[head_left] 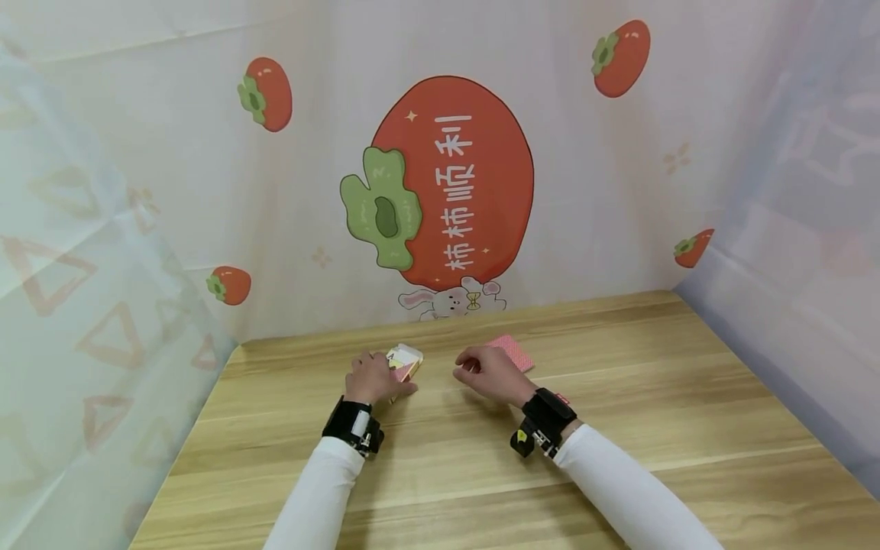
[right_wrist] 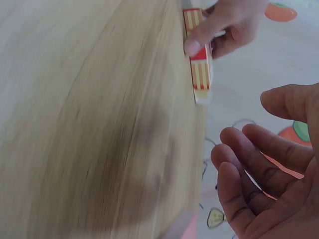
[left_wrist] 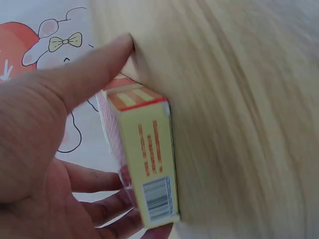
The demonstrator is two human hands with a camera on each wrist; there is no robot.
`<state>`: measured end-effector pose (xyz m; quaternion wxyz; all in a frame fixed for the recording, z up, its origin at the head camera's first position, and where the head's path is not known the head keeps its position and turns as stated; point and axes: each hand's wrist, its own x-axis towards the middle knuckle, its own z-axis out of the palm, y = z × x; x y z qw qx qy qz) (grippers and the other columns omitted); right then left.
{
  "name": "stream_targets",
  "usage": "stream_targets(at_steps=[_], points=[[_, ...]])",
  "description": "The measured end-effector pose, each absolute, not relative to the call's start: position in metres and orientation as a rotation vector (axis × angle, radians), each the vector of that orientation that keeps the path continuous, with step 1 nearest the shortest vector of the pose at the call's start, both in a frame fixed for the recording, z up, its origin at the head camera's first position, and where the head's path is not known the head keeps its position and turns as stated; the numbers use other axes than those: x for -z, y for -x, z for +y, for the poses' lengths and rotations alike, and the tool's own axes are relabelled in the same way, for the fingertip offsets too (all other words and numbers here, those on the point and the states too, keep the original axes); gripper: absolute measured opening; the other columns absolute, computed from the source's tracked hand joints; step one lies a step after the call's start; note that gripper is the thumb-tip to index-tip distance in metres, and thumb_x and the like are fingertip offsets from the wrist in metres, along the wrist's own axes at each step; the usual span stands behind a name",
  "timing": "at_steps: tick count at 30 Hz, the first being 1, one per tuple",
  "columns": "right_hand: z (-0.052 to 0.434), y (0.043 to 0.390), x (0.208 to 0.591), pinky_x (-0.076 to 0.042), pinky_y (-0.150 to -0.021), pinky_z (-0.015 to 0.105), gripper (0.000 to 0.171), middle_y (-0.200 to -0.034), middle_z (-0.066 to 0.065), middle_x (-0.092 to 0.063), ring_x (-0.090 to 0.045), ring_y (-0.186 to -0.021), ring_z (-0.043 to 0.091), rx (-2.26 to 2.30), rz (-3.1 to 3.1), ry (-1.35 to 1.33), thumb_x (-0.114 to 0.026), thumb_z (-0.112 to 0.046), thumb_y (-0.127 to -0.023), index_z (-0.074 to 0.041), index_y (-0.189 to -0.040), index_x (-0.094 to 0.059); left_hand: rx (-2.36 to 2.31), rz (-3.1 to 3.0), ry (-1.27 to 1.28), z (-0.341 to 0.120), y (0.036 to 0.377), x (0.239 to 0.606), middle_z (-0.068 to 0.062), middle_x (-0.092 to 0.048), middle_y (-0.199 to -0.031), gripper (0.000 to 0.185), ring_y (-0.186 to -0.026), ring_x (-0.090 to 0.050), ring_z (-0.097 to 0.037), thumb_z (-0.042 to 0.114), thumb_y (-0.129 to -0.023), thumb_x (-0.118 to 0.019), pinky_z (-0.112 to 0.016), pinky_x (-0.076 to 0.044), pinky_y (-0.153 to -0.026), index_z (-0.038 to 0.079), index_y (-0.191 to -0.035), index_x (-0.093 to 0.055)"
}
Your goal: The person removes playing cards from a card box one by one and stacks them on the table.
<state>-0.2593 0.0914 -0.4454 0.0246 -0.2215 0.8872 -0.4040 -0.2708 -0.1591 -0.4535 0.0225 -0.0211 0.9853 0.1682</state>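
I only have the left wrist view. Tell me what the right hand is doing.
Observer: The right hand holds nothing; its fingers are loosely curled over the table.
Operator: Report any cards outside the box.
Observer: A red-backed stack lies on the table just beyond the right hand.
Operator: Place the left hand against the right.
Observer: The left hand grips the box to the left of the right hand, with bare table between them.
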Motion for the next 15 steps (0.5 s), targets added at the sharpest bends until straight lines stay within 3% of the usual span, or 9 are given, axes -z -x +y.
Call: stream_targets(at_steps=[10,15], points=[[0.073,0.260,0.441,-0.051,-0.073,0.031,0.021,-0.091,-0.002,-0.066,-0.059,-0.083,0.013,1.250,2.685,0.745,-0.068,-0.020,-0.098,-0.005,-0.111,-0.073,-0.623,3.030,0.042,-0.152,0.277,0.452,-0.017,-0.057,-0.102,0.061,-0.091,-0.052,-0.031,0.038,-0.068,-0.091,-0.046,-0.050,-0.070,-0.004,-0.105,-0.066],[0.070,0.261,0.435,-0.052,-0.073,0.031,0.018,-0.093,0.000,-0.069,-0.061,-0.084,0.013,1.287,2.711,0.782,-0.067,-0.016,-0.098,-0.004,-0.111,-0.073,-0.605,3.085,-0.153,-0.141,0.269,0.439,-0.009,-0.060,-0.090,0.055,-0.080,-0.056,-0.025,0.030,-0.062,-0.095,-0.040,-0.048,-0.064,0.001,-0.101,-0.068]])
